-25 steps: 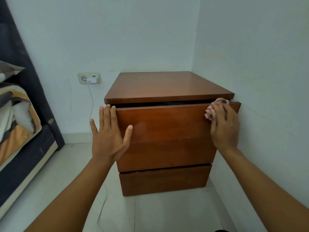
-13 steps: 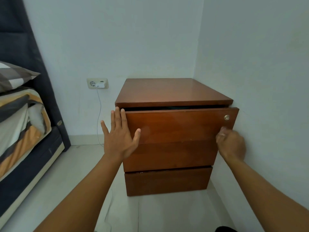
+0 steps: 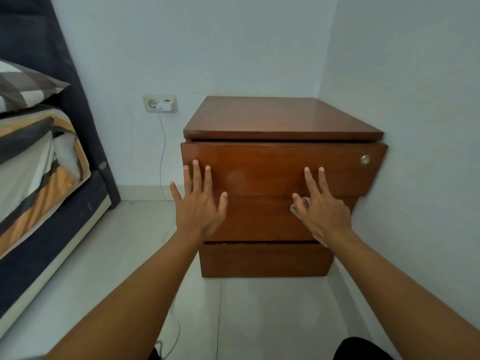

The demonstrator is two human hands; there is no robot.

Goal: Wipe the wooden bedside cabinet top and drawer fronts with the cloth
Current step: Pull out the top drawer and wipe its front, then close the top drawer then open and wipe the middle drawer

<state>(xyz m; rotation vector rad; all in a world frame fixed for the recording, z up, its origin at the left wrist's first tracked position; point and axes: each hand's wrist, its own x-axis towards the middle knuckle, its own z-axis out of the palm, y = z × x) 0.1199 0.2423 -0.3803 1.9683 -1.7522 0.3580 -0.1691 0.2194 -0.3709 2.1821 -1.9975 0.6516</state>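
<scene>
while our spread-fingered left hand (image 3: 200,206) is bracing the drawer front (image 3: 272,167), we are pinching the cloth (image 3: 298,208) under our right hand (image 3: 323,213), ideally pressing it flat.

The cabinet (image 3: 283,118) was brown wood, and its top was smooth and shiny with pale light on it. The top drawer front (image 3: 272,165) was smooth wood too, with a soft shine. A small round knob (image 3: 365,159) on it looked like shiny metal. The cloth (image 3: 294,210) was soft and crumpled. The wall socket (image 3: 159,103) was white plastic. The walls (image 3: 233,48) were dull and painted. The floor (image 3: 259,307) was smooth pale tile. The bedding (image 3: 31,157) was soft striped fabric
</scene>
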